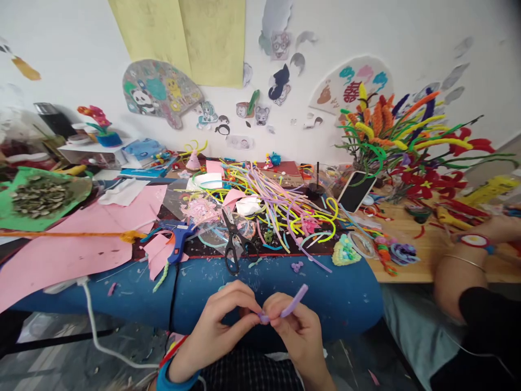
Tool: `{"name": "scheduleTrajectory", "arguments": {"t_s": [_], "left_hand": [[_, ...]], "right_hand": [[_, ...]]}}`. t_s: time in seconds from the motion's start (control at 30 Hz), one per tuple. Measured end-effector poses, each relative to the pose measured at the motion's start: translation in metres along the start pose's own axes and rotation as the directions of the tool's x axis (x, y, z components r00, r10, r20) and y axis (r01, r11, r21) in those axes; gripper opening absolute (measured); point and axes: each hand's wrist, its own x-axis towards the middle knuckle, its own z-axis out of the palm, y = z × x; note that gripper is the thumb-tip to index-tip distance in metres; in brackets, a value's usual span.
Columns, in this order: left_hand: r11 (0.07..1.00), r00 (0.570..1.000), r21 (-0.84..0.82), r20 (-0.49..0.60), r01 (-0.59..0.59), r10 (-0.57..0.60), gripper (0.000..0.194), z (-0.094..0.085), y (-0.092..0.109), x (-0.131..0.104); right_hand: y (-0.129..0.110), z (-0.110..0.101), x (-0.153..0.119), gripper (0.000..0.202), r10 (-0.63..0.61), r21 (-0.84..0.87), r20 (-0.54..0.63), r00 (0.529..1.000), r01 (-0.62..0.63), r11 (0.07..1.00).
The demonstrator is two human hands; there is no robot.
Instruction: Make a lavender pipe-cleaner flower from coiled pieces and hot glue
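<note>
Between my two hands is a short purple pipe cleaner (296,300), its free end pointing up and to the right. My left hand (222,315) pinches the lower end, where the piece looks bent or looped; the fingertips partly hide it. My right hand (297,328) grips the same piece between thumb and forefinger. Both hands are over the front edge of the blue table covering (337,293). A small purple twisted piece (297,266) lies on the blue covering just beyond them. Black-handled scissors (235,244) rest further back, beside a blue glue gun (180,241).
A heap of loose pipe cleaners (280,201) spreads across the table's middle. Pink paper (93,239) and a green sheet with seed shells (73,190) lie left. A phone (356,191) leans near pipe-cleaner flowers (419,136). A co-worker's arm (456,271) is at the right.
</note>
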Motion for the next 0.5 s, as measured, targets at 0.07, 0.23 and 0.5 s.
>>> {"name": "scheduleTrajectory", "arguments": {"t_s": [0.07, 0.23, 0.5], "left_hand": [[0.998, 0.999, 0.048, 0.013, -0.041, 0.04, 0.01, 0.0006, 0.0005, -0.0004], [0.997, 0.996, 0.008, -0.044, -0.075, 0.075, 0.003, 0.0039, 0.0021, -0.0017], [0.983, 0.98, 0.058, -0.088, -0.172, 0.176, 0.008, 0.0046, 0.0051, -0.0032]], "right_hand": [[-0.0015, 0.0005, -0.0004, 0.017, 0.054, 0.033, 0.005, 0.999, -0.054, 0.998], [-0.0039, 0.0015, -0.0021, 0.011, 0.003, 0.043, 0.024, 1.0, -0.004, 0.999], [-0.0065, 0.0054, -0.0034, 0.011, -0.095, -0.022, 0.006, 0.995, 0.095, 0.995]]}}
